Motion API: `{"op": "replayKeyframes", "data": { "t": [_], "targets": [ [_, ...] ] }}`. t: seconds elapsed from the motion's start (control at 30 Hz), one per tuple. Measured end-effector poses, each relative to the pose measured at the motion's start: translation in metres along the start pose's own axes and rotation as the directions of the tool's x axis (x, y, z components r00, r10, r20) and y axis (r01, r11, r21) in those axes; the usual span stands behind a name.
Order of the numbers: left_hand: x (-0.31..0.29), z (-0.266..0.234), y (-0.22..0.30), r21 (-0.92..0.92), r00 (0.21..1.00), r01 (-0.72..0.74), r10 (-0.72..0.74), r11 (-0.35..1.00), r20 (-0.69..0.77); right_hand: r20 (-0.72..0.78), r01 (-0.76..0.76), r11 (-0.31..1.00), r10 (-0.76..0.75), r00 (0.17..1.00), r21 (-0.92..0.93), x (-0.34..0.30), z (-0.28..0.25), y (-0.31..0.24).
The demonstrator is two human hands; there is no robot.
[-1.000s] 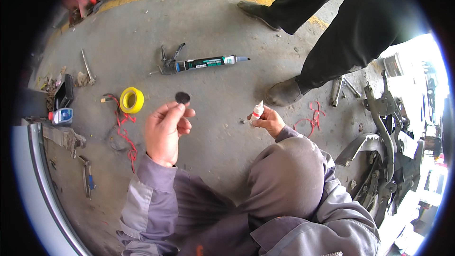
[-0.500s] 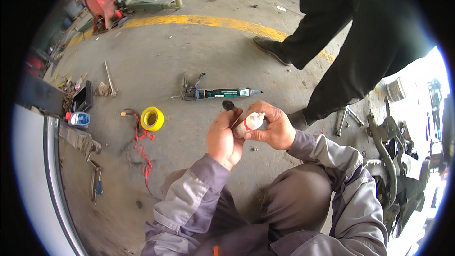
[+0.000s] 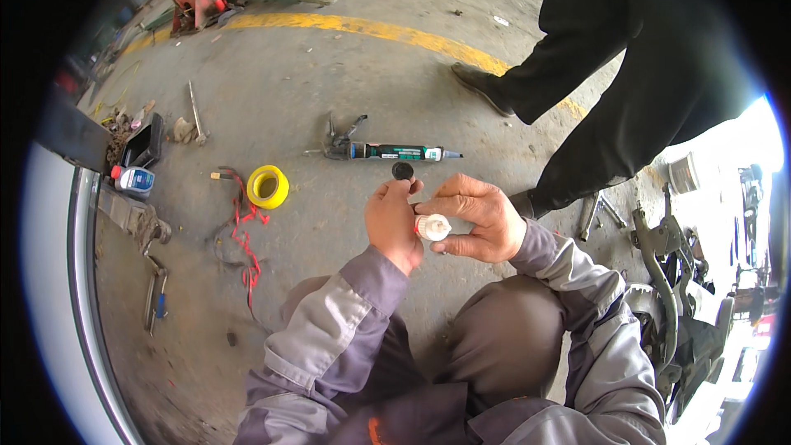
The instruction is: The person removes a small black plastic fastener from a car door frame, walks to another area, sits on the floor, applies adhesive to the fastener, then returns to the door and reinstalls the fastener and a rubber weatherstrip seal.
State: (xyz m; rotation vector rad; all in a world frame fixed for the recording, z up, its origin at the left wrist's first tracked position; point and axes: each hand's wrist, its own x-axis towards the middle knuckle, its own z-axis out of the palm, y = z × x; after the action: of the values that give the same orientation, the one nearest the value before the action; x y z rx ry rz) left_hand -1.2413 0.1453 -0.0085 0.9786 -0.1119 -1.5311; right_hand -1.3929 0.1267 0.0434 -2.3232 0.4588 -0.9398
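My left hand (image 3: 393,227) is closed on a small dark part with a round black disc (image 3: 403,170) at its top end. The rest of that part is hidden in the fingers. Against this hand lies a small white bottle (image 3: 433,228) with a red band and a ribbed cap end, tilted so that its tip faces me. The thumb and fingers of my right hand (image 3: 486,218) close around the bottle from the right. Past my hands, a caulking gun (image 3: 395,152) loaded with a black and green cartridge lies on the concrete floor.
Left of my hands lie a yellow tape roll (image 3: 268,187), a tangled red strap (image 3: 245,239), a blue-labelled bottle (image 3: 133,180) and a black tray (image 3: 143,147). Another person's dark-trousered leg (image 3: 589,136) stands close on the right, near metal parts (image 3: 659,272).
The white bottle has turned, its tip now facing me more. My right fingers have shifted around it, and my left hand has rolled slightly. The whole view has shifted a little.
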Motion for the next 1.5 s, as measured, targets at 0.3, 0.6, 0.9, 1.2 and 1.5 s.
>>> {"op": "replayKeyframes", "data": {
  "t": [0.3,0.6,0.9,1.2,1.5],
  "targets": [
    [-0.004,0.008,0.038,-0.025,0.974,-0.216,0.213,0.976,-0.076,-0.314,-0.246,0.937,0.162,0.935,-0.248,0.036,0.037,-0.036],
    [0.045,-0.038,0.015,0.35,0.628,-0.768,0.738,0.536,0.247,-0.123,-0.045,0.965,0.014,0.992,-0.257,0.067,0.024,-0.038],
    [0.059,-0.051,0.015,0.554,0.781,-0.609,0.547,0.567,0.3,-0.257,-0.191,0.98,0.173,0.951,-0.048,0.064,0.037,-0.035],
    [0.056,-0.024,0.006,0.033,0.855,-0.519,0.517,0.854,0.041,-0.44,-0.399,0.811,0.198,0.876,-0.429,0.055,0.045,-0.032],
    [0.023,0.0,0.022,-0.134,0.956,-0.29,0.293,0.948,0.004,-0.261,-0.203,0.967,0.158,0.952,-0.155,0.053,0.02,-0.023]
  ]
}}
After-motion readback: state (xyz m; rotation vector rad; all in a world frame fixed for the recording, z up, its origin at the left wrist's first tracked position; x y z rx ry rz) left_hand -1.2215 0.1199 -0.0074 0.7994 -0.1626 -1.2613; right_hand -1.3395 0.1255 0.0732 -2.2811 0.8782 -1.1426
